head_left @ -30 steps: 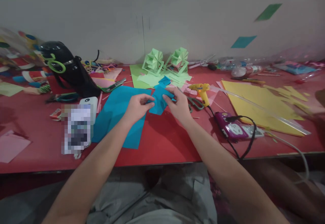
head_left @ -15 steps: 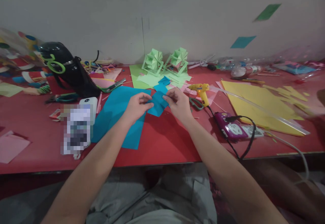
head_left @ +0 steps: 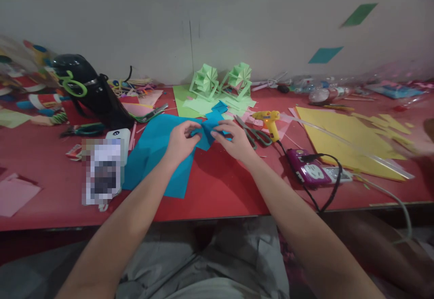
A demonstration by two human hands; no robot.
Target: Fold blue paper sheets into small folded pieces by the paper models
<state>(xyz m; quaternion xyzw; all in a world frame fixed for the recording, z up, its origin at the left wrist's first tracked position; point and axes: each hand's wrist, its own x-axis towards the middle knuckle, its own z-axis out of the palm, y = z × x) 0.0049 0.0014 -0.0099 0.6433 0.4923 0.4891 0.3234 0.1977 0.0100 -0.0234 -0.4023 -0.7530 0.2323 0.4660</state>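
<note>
Blue paper, one small creased piece [head_left: 205,140], sits between the fingertips of two hands: the left hand [head_left: 182,143] pinches its left side, and the right hand [head_left: 233,140] grasps the other side with thumb and fingers, partly hiding it. Just beyond the fingertips lies one smaller folded blue paper shape [head_left: 220,107]; beneath the left wrist spreads large flat blue paper [head_left: 159,149], its sheets hard to count. Farther back stand two pale-green pleated paper models [head_left: 206,81]. Right of the right hand lie one pair of dark-handled scissors [head_left: 250,130], one yellow plastic glue gun [head_left: 272,129], its label too blurred to read, and one purple socket block [head_left: 303,165]. Two paper parallelograms, one green [head_left: 360,15] and one blue [head_left: 326,55], show against the grey wall [head_left: 129,23].
</note>
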